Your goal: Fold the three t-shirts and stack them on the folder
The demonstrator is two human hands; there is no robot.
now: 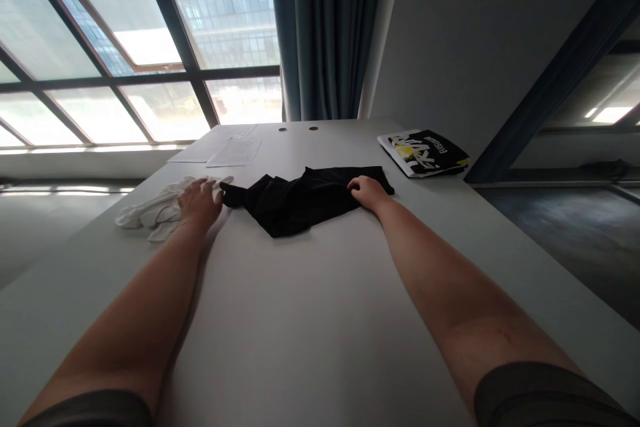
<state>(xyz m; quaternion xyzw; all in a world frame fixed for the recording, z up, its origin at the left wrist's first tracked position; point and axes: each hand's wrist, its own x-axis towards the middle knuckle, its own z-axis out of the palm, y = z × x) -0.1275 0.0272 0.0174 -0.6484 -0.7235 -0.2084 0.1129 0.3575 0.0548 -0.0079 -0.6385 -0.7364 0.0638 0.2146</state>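
A black garment (295, 200) lies crumpled and stretched sideways across the white table; its exact kind cannot be made out. At its right end, my right hand (370, 192) is closed, with curled fingers pinching the fabric. My left hand (201, 201) is at the garment's left end with fingers spread, its thumb side close to the black cloth. Under and beside that hand is a rumpled white cloth garment (157, 207). Whether the left fingertips touch the black fabric is hard to tell.
A folded black item with white and yellow print (425, 152) sits at the table's right edge. Printed paper sheets (234, 151) lie at the far left. Two round holes are near the back edge of the table (320, 320). Behind stand windows and a blue curtain (327, 33).
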